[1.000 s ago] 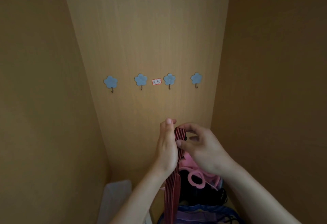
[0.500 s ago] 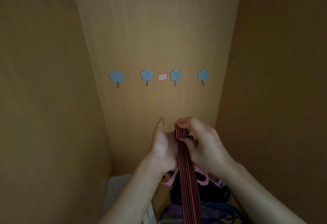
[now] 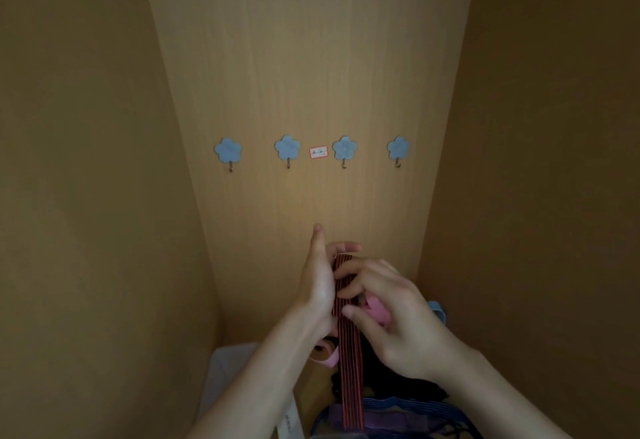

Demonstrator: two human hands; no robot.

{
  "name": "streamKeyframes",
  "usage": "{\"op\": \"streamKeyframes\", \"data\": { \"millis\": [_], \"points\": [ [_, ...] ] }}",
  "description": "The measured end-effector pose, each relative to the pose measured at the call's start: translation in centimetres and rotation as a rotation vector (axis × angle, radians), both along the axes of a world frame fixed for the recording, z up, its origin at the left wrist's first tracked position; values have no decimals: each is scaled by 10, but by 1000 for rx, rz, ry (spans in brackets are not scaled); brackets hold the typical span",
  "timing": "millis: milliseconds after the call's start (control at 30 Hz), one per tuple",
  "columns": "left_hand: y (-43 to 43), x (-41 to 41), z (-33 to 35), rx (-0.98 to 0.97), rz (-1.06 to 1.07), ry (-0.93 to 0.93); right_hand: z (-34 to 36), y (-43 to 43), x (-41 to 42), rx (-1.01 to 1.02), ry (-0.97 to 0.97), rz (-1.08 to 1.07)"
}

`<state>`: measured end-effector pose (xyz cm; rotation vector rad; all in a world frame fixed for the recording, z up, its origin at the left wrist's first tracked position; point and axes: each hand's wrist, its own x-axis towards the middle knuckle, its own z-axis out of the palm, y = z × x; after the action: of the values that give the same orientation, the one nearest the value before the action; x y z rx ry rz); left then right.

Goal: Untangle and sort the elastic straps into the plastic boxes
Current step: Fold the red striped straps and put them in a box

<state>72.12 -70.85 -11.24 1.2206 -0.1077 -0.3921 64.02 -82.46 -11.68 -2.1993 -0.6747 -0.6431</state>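
**A:** Where is the striped strap (image 3: 350, 369) in relation to the hands?

**B:** It sits between them, just below the middle of the frame. Its long axis runs almost straight up and down. The top end is level with the left hand's fingertips (image 3: 346, 248), and the rest hangs down to the bottom edge.

**A:** Which hand has it?

**B:** Both. The left hand (image 3: 315, 286) stands edge-on just left of the strap, with one digit pointing up and the others curled round the strap's top. The right hand (image 3: 398, 317) comes in from the right. Its fingers (image 3: 349, 268) are bent across the face of the strap and clamp it against the left palm.

**A:** So neither hand is free?

**B:** No, both are closed on that one strap.

**A:** Is the hanging end loose?

**B:** I cannot tell. It drops over the heap at lower centre, crossing the black straps (image 3: 401, 383) and blue straps (image 3: 408, 405) before leaving the frame. A pink strap (image 3: 376, 310) loops just behind the right hand's fingers and touches the striped one, or comes very near it.

**A:** And where would it go?

**B:** A pale plastic box (image 3: 228, 369) sits at lower left, under the left forearm. My guess is that the strap has to lift upward along its own axis to clear the heap, then swing left to the box. The left hand is the nearer one.
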Motion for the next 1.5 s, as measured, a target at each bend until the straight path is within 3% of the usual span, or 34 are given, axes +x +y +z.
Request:
{"op": "streamKeyframes", "data": {
  "millis": [100, 167, 233, 533, 633, 733, 833, 1067, 1300, 1500],
  "points": [
    [-3, -7, 0, 37, -43, -209, 2, -3, 6, 231, 82, -127],
    [-3, -10, 2, 76, -67, -322, 6, -13, 9, 351, 367, -171],
    [-3, -9, 2, 122, -85, -386, 8, -19, 11, 362, 514, -125],
    [-7, -9, -1, 260, -6, -345, -1, -1, -1, 317, 418, -223],
    [-3, -10, -1, 343, -118, -346, -1, 2, -1, 317, 403, -241],
    [3, -9, -9, 376, -213, -338, 6, -6, 2, 482, 499, -172],
    [10, -6, -24, 292, -325, -178, 21, -28, 6, 683, 536, -124],
    [14, -31, -26, 19, -448, -28, 30, -49, 10, 786, 543, -24],
    [12, -45, -24, 152, -386, -296, 35, -47, 9, 874, 540, 41],
    [14, -45, -31, 53, -307, -186, 34, -38, 4, 739, 431, -25]
  ]
}}
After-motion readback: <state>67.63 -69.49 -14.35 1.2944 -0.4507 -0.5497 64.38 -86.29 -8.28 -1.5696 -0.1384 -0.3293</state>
